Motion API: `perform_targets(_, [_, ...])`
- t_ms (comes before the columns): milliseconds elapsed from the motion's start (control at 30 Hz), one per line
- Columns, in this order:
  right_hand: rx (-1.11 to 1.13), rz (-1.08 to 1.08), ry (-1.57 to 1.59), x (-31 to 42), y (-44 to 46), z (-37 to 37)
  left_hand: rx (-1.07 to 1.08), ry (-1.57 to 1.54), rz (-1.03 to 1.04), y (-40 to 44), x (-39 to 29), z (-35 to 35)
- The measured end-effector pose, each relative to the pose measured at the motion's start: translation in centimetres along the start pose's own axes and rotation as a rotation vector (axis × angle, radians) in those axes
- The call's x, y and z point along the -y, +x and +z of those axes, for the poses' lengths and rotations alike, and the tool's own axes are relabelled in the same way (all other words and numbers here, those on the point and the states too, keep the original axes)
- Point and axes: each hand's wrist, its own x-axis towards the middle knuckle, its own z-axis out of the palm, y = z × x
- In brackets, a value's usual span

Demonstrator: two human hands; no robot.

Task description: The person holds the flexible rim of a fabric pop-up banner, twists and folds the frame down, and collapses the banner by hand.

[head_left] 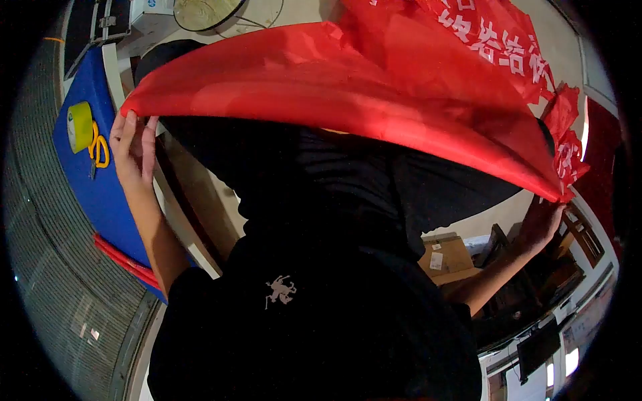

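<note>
A red cloth banner [321, 80] with white printed characters stretches across my lap, its near edge pulled out between both hands. At its left corner my left hand [134, 140] pinches the edge between thumb and finger, the other fingers partly spread below. My right hand [543, 224] grips the opposite end at the far right, its fingers partly hidden by the cloth. The lettered part of the banner lies bunched beyond my knees, with crumpled folds near the right hand.
On a blue surface [100, 194] at left are a roll of yellow-green tape [80, 127], orange-handled scissors [100, 148] and red strips [127, 262]. A cardboard box [449, 257] stands on the floor at right. A round, clear-topped object [206, 12] and a white box [150, 19] are ahead.
</note>
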Motion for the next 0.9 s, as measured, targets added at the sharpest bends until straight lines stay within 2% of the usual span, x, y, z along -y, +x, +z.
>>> perform_targets(33, [-0.001,0.002,-0.002,0.0,-0.2,-0.3,-0.017,0.145,0.004,0.0,-0.2,-0.5])
perform_targets(133, [0.001,-0.053,-0.154,-0.1,-0.1,-1.1,-0.116,0.191,0.015,0.3,-0.2,-1.0])
perform_targets(200, [-0.097,0.057,-0.026,0.3,0.2,-1.0,-0.148,0.165,-0.006,0.5,-0.1,-1.0])
perform_targets(267, [-0.125,0.033,0.016,0.3,0.1,-0.1,-0.178,0.137,-0.022,0.3,-0.1,-0.6])
perform_targets(333, [-0.152,0.01,0.055,0.2,0.2,0.4,0.042,-0.179,0.024,-0.1,-0.3,1.1])
perform_targets(367, [-0.097,-0.007,0.106,0.0,0.2,0.3,0.044,-0.18,0.026,-0.1,-0.4,0.9])
perform_targets(433, [-0.04,-0.022,0.156,-0.5,0.2,-0.3,-0.087,0.122,0.055,-0.1,-0.4,0.0])
perform_targets(467, [-0.047,-0.011,0.073,-0.7,0.2,-1.1,-0.079,0.201,0.024,0.2,-0.4,-0.7])
perform_targets(500, [-0.054,0.0,-0.011,-0.4,0.1,-0.7,-0.081,0.202,0.021,0.1,-0.4,-0.5])
perform_targets(567, [-0.131,0.028,0.0,-0.1,-0.2,0.6,-0.245,0.164,-0.006,0.0,-0.4,0.1])
perform_targets(633, [-0.208,0.056,0.012,0.3,-0.3,1.7,-0.212,0.08,-0.019,0.0,-0.2,0.2])
perform_targets(700, [-0.178,0.017,0.07,0.3,-0.2,2.0,-0.177,-0.005,-0.029,-0.1,-0.1,0.4])
perform_targets(767, [-0.119,-0.024,0.068,-0.1,-0.1,1.1,-0.001,-0.039,0.049,-0.1,0.0,0.9])
perform_targets(833, [-0.059,-0.06,0.063,-0.4,0.0,0.1,-0.081,0.061,0.029,0.1,-0.3,0.5])
perform_targets(900, [-0.002,-0.039,-0.101,-0.4,-0.1,-0.4,-0.163,0.162,0.003,0.2,-0.3,0.2])
